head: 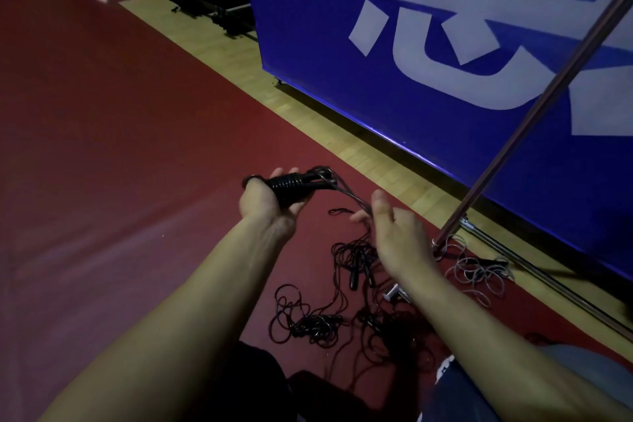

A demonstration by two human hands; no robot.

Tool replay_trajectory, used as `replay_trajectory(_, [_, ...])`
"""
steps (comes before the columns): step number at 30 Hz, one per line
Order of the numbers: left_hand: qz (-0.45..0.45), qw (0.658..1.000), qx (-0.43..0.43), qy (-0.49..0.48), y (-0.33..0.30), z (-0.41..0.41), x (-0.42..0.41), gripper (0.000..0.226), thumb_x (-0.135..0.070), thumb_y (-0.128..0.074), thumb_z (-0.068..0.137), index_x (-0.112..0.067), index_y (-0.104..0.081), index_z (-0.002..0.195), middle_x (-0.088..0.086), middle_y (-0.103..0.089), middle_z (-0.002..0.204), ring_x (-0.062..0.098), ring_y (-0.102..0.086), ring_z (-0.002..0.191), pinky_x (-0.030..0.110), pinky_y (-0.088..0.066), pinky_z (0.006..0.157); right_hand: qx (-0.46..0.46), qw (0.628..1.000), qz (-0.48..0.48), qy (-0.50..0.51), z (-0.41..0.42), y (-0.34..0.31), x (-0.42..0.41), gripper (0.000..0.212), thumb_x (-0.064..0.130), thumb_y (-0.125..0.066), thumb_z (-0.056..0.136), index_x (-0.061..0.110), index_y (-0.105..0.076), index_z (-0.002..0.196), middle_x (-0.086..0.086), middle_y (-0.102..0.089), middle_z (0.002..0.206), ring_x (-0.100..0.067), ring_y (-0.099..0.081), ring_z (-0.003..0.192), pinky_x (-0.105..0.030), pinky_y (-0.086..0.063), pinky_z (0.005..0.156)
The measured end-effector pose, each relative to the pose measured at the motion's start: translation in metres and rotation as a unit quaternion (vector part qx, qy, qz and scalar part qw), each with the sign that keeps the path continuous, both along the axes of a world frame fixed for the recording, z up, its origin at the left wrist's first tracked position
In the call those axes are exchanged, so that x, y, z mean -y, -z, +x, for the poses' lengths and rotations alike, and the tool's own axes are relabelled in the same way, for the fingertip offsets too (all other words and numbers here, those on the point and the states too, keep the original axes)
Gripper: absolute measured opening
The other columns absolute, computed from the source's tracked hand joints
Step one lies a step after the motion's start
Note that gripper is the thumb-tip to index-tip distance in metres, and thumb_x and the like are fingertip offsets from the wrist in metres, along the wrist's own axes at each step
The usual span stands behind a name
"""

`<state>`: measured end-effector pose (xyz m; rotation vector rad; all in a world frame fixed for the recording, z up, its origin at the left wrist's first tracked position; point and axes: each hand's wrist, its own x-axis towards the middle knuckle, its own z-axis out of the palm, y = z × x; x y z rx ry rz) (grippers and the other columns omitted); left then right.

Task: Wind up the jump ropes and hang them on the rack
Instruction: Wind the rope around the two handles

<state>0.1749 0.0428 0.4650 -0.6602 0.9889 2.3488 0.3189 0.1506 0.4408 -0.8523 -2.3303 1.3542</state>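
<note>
1. The person is sitting over a dark red gym floor mat [102, 147], and the winding step is in hand: the left hand [265, 204] is gripping a pair of black jump-rope handles wrapped in tight black cord coils [291, 187], with its fingers curling around the bundle from underneath.
2. The right hand [394, 229] is guiding the thin dark loose cord [346, 195] that is running out of the bundle; its fingertips seem to be lightly pinching the cord, though the contact is too blurred to tell for certain, and its other fingers are lying fairly straight.
3. The rest of that cord is trailing down into a tangled heap of black jump ropes [342, 284] lying on the mat below the hands, with a paler grey rope coil [479, 274] lying just beside the foot of a slanted brown metal pole [534, 106].
4. That pole may belong to the rack, but this cannot be told. A blue banner with large white characters [445, 44] is standing behind it.
5. Judging from the coils, only 1 rope is partly wound; the next move is likely calling for more turns while keeping tension, then securing the free end.
</note>
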Motion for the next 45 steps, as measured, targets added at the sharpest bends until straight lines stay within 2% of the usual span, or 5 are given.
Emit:
replay_trajectory(6, [0.035, 0.998, -0.004, 0.044, 0.002, 0.009, -0.002, 0.028, -0.018, -0.037, 0.103, -0.004, -0.059, 0.112, 0.023, -0.070, 0.108, 0.034, -0.070, 0.101, 0.045, -0.059, 0.056, 0.080, 0.981, 0.109, -0.138, 0.002, 0.018, 0.019, 0.040, 0.048, -0.041, 0.099, 0.030, -0.076, 0.095, 0.015, -0.052, 0.068, -0.012, -0.058, 0.070, -0.027, -0.042, 0.062])
replay_trajectory(13, [0.075, 0.988, -0.021, 0.132, -0.004, 0.022, -0.005, 0.023, -0.020, -0.040, 0.101, -0.010, -0.060, 0.101, 0.018, -0.075, 0.092, 0.030, -0.073, 0.080, 0.043, -0.060, 0.066, 0.100, 0.972, -0.183, -0.107, -0.006, 0.012, 0.007, 0.033, 0.039, -0.042, 0.102, 0.009, -0.056, 0.103, 0.000, -0.065, 0.077, -0.008, -0.053, 0.035, -0.020, -0.037, 0.037])
replay_trajectory(27, [0.006, 0.999, -0.033, 0.041, 0.001, 0.020, -0.008, 0.027, -0.020, -0.038, 0.104, -0.003, -0.059, 0.108, 0.022, -0.071, 0.104, 0.030, -0.073, 0.091, 0.043, -0.061, 0.063, -0.061, 0.993, -0.046, -0.094, -0.006, 0.015, 0.014, 0.032, 0.036, -0.035, 0.104, 0.031, -0.064, 0.118, 0.036, -0.053, 0.062, 0.014, -0.051, 0.064, -0.008, -0.032, 0.060])
replay_trajectory(31, [0.013, 0.997, -0.005, 0.073, 0.007, 0.038, -0.015, 0.027, -0.020, -0.038, 0.103, -0.005, -0.060, 0.103, 0.021, -0.070, 0.108, 0.028, -0.070, 0.091, 0.040, -0.059, 0.071, -0.001, 0.991, -0.036, -0.126, -0.011, 0.027, 0.020, 0.031, 0.035, -0.040, 0.103, 0.034, -0.062, 0.081, 0.010, -0.049, 0.059, -0.010, -0.048, 0.052, -0.033, -0.041, 0.055])
replay_trajectory(45, [0.058, 0.998, 0.004, 0.023, -0.008, 0.029, -0.004, 0.025, -0.018, -0.037, 0.103, -0.005, -0.059, 0.105, 0.019, -0.071, 0.099, 0.028, -0.070, 0.091, 0.041, -0.059, 0.056, -0.037, 0.981, -0.110, -0.157, -0.008, 0.021, 0.017, 0.038, 0.033, -0.038, 0.104, 0.033, -0.064, 0.077, 0.000, -0.059, 0.059, -0.010, -0.054, 0.052, -0.021, -0.046, 0.055])
